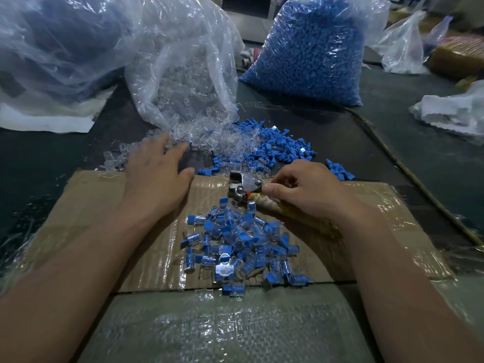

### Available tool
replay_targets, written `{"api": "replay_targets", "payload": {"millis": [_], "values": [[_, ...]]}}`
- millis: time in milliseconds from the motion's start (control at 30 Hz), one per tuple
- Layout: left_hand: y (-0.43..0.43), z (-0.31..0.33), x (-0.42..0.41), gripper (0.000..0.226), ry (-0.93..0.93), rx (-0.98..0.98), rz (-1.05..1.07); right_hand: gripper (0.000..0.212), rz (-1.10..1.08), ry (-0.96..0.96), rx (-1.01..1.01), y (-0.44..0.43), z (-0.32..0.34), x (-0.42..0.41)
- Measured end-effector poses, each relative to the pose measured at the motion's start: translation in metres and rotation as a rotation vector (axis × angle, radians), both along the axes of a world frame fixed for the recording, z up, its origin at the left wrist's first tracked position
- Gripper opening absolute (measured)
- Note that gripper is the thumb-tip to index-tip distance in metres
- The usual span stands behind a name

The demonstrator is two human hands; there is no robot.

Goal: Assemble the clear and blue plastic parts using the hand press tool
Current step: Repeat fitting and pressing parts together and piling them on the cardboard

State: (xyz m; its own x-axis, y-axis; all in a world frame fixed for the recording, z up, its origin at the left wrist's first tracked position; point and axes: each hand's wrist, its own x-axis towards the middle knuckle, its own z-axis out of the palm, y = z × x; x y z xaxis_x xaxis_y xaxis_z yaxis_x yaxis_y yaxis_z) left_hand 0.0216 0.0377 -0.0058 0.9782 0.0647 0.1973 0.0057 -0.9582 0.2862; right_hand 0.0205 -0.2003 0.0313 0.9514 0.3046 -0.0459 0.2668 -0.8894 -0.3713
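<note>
Head view looks down on a dark bench (419, 158) with a taped cardboard sheet (86, 205) laid on it, and on that sheet sits a heap of assembled pieces (241, 247), clear shells with blue inserts. Beyond the sheet lie the loose clear parts (209, 138), spilling from an open clear bag (183, 74). The loose blue parts (277, 150) are just beside them, with a full blue bag (309, 48) behind. These parts look small, light and rigid, with glossy walls that will likely slip under a loose pinch. The thin clear shells may crack if squeezed hard, so a fingertip pinch across the body of a single piece seems the best hold. The hand press tool (242, 186) is metal, surely heavier and stiff, and its handle, wrapped in cloth or tape, offers the sure place to grasp. The right hand (306, 195) does so, fingers curled round that wrapped handle, wrist low over the cardboard, tool head pointing left just above the heap. The left hand (157, 176) reaches forward, palm down, fingers (179, 149) straight and spread over the clear parts, holding nothing that shows. Blur hides whether the tips touch a piece.
</note>
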Motion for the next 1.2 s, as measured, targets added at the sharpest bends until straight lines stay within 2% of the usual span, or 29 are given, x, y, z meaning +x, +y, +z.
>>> {"api": "replay_targets", "payload": {"millis": [100, 267, 367, 467, 567, 667, 967, 1200], "values": [[-0.002, -0.0008, 0.0005, 0.041, -0.002, 0.038, -0.069, 0.027, -0.005, 0.011, 0.015, -0.0004, -0.0023, 0.0008], [-0.0051, 0.0014, -0.0021, 0.032, -0.064, -0.113, -0.228, 0.024, 0.013, -0.007, 0.012, -0.0015, -0.0039, 0.0024], [-0.0046, 0.0029, -0.0032, 0.034, -0.127, -0.151, -0.154, 0.02, 0.021, 0.0, 0.016, -0.0019, -0.0041, 0.0029], [-0.001, 0.0027, -0.0024, 0.038, -0.104, -0.079, -0.01, 0.017, 0.023, -0.006, 0.025, -0.0023, -0.0046, 0.004], [-0.0029, 0.002, -0.0019, 0.033, -0.039, -0.118, -0.072, 0.015, 0.02, -0.014, 0.048, -0.0028, -0.0051, 0.0045], [-0.0065, 0.0022, -0.0032, 0.034, -0.053, -0.154, -0.149, 0.015, 0.016, -0.012, 0.061, -0.003, -0.0043, 0.0046], [-0.0035, 0.0026, -0.004, 0.026, -0.111, -0.171, -0.16, 0.017, 0.005, 0.004, 0.078, -0.0035, -0.005, 0.0059], [-0.0042, 0.003, -0.0043, 0.032, -0.168, -0.231, -0.131, 0.016, -0.002, 0.01, 0.08, -0.004, -0.0057, 0.0079]]}}
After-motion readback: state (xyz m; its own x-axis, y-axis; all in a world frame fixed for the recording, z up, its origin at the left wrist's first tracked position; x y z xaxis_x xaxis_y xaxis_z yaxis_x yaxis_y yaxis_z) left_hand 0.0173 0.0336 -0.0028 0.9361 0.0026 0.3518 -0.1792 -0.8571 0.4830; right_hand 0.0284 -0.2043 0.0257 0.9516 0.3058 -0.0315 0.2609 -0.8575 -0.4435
